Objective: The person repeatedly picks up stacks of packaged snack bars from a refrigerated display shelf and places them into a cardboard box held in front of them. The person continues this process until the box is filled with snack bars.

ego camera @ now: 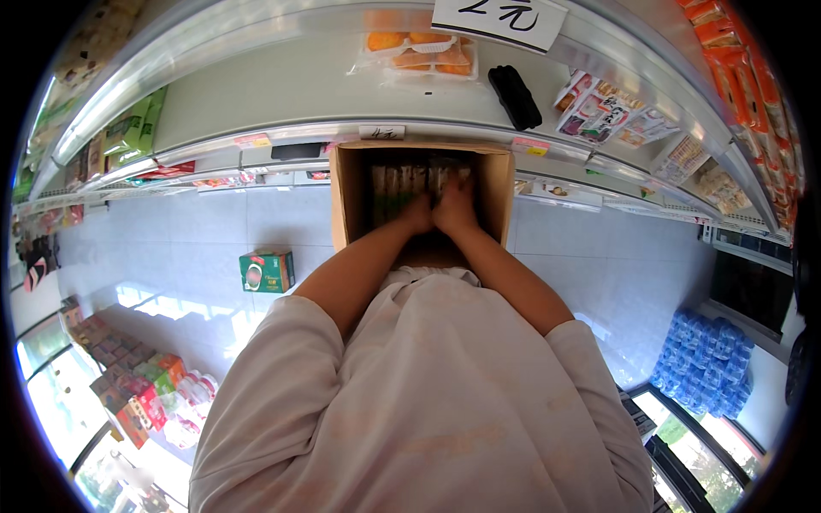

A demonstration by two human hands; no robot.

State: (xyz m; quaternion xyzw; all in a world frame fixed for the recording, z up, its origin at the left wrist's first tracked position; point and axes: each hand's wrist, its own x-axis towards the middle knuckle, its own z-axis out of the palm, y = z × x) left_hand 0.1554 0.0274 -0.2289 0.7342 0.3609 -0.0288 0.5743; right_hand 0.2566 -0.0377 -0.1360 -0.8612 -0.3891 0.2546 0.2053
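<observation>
An open cardboard box (505, 199) stands in front of my body, its rim against the shelf edge. Inside, several clear-wrapped packets (399, 176) are lined up side by side in shadow. Both hands reach down into the box. My left hand (417, 213) is low beside the packets, its fingers hidden in the dark. Close to it, my right hand (457, 202) has its fingers at the packets (442, 172) on the right side. Whether either hand grips a packet cannot be made out.
On the shelf (256, 83) lie a tray of orange-coloured food (423, 54), a black object (515, 97) and printed food packets (600, 106). A green carton (267, 270) sits on the floor at left. Stacked cartons (144, 385) and bottled-water packs (703, 362) stand farther off.
</observation>
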